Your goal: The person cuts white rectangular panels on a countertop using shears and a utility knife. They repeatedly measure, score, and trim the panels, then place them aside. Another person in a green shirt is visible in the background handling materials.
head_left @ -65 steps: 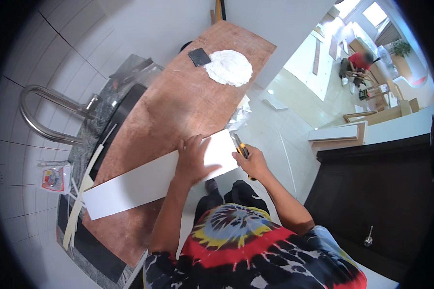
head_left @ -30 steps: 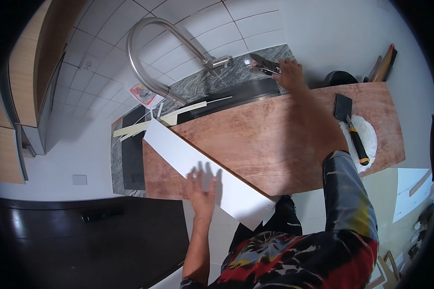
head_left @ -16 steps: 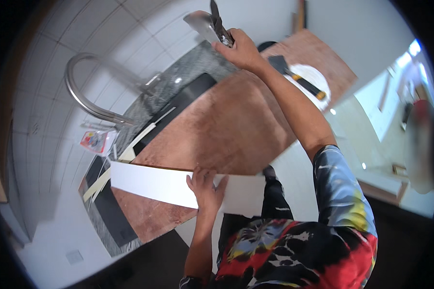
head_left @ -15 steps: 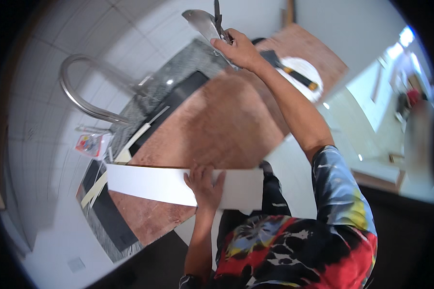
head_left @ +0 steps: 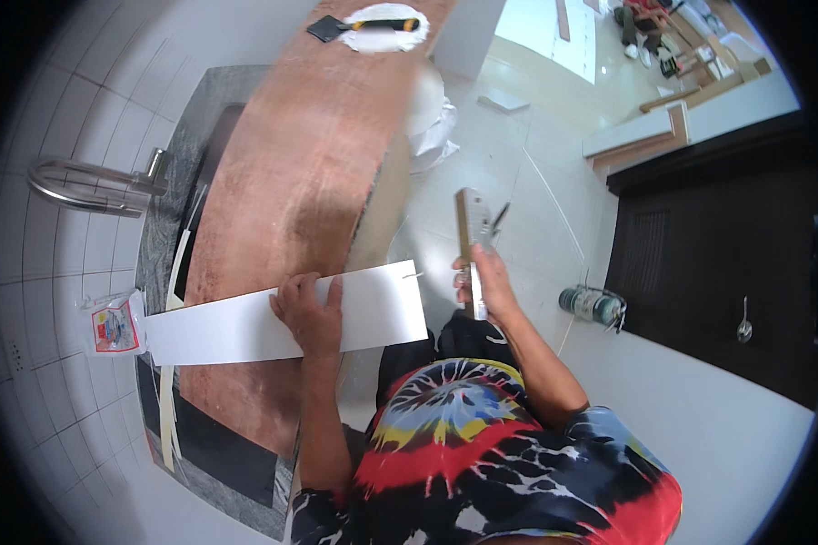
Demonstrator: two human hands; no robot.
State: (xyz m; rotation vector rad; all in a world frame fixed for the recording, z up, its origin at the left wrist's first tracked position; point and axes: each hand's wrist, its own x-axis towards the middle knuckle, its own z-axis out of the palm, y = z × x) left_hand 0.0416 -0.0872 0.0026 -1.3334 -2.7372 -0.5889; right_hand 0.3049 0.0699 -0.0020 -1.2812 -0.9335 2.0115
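Observation:
A long white panel strip [head_left: 223,329] lies across a reddish-brown board [head_left: 245,227], its right end jutting past the board's edge. My left hand [head_left: 314,318] presses on the strip, fingertips bent over its far edge and thumb spread apart. A short slit or dark mark shows by the strip's right far corner. Just right of that end, in the air over the floor, my right hand [head_left: 489,282] is closed round a long metal hand tool [head_left: 468,213]. The tool has a flat silvery body, a brass-coloured edge and a dark lever; its exact kind is unclear.
A curved metal tap [head_left: 73,195] and a plastic packet [head_left: 118,327] are at the left. On the board's far end, a scraper [head_left: 388,25] rests on a white round thing. A teal cylinder [head_left: 591,306] is on the right, beside a dark cabinet [head_left: 700,263]. Someone sits far off.
My right hand has brought the tool down from beyond the board to beside the strip's right end. My left hand stays on the strip. The view has turned rightward.

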